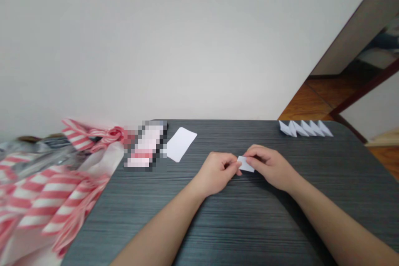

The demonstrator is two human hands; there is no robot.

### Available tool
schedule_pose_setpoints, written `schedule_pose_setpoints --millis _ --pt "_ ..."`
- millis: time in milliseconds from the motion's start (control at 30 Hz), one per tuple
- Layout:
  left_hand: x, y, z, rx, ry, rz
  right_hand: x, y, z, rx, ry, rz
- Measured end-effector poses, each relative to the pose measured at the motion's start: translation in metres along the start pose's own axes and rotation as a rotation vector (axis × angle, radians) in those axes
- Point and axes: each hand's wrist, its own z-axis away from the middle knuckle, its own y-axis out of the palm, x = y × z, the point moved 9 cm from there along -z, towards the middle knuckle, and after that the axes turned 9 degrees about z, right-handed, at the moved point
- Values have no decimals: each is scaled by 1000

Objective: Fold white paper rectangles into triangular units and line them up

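My left hand (pixel 215 172) and my right hand (pixel 268 166) meet above the middle of the dark table, both pinching a small folded piece of white paper (pixel 245 164) between them. Its ends are hidden by my fingers. Beyond my hands, a flat white paper sheet (pixel 181 144) lies near the far edge. Several folded white paper pieces (pixel 304 129) stand in a row at the far right of the tabletop.
The dark wood-grain table (pixel 237 224) has a rounded far corner against a white wall. A pixelated pink-and-white item (pixel 146 145) lies at the far left. Red-and-white striped plastic bags (pixel 52 199) cover the left side. An orange wood floor (pixel 324 95) shows at right.
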Motion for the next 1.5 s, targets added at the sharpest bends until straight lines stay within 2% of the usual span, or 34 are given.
schedule_pose_setpoints --millis 200,733,933,1367,1500 --pt "-2 2 0 22 19 -14 5 0 -1 -30 -4 7" --pt "3 -2 1 -26 -46 44 -14 -5 3 11 110 42" --pt "2 -3 1 -33 -51 60 -12 -9 3 -6 92 76" --pt "5 -6 0 -54 -74 105 -19 -11 4 -12 152 82" --pt "6 -6 0 -45 -85 129 -16 -12 4 -2 120 90"
